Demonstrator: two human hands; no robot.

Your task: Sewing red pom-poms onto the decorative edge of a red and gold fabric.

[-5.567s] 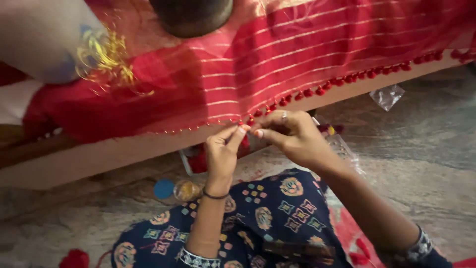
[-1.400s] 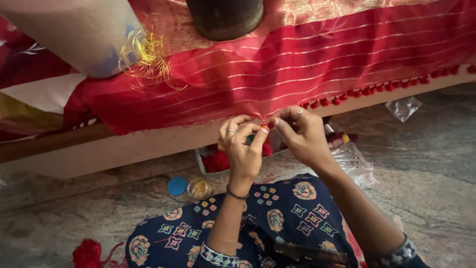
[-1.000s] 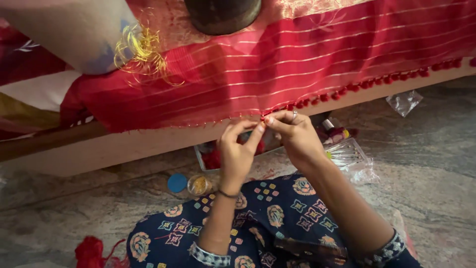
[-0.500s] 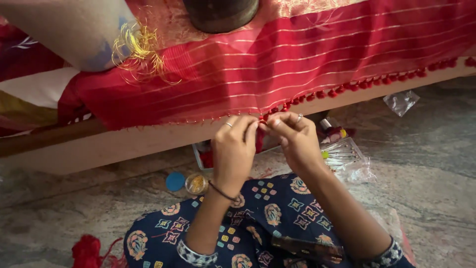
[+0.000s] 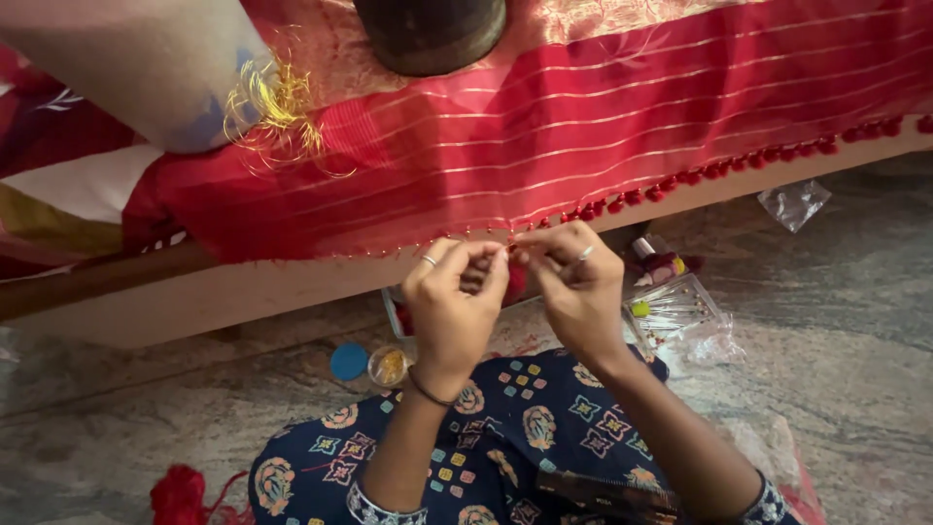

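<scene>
Below the hanging edge of the red cloth (image 5: 622,126) my two hands meet, fingertips almost touching each other. My left hand (image 5: 455,309) is curled closed, thumb and forefinger pinched at the cloth's hem, a ring on one finger and a thin bangle at the wrist. My right hand (image 5: 575,292) is likewise pinched shut, its fingertips facing the left ones, also with a ring. Whatever is held between them is too small to make out; I cannot tell whether it is thread, a needle or the hem itself. The pinch sits right at the hem, where the row of small red tassels (image 5: 739,165) ends; the tassels run along the hem from my right hand up toward the cloth's far right end, and the hem to the left of my left hand carries none.

On top of the cloth, above my hands, stands a dark round pot (image 5: 430,34), and left of it lies a tangle of golden thread (image 5: 277,107). Under the cloth runs a pale wooden board (image 5: 243,292). On the stone floor beneath the cloth's edge, just left of my left wrist, sit a blue lid (image 5: 349,361) and a small open jar (image 5: 389,366); right of my right hand lies a clear box (image 5: 671,306). My patterned dark-blue lap (image 5: 505,437) is below.
</scene>
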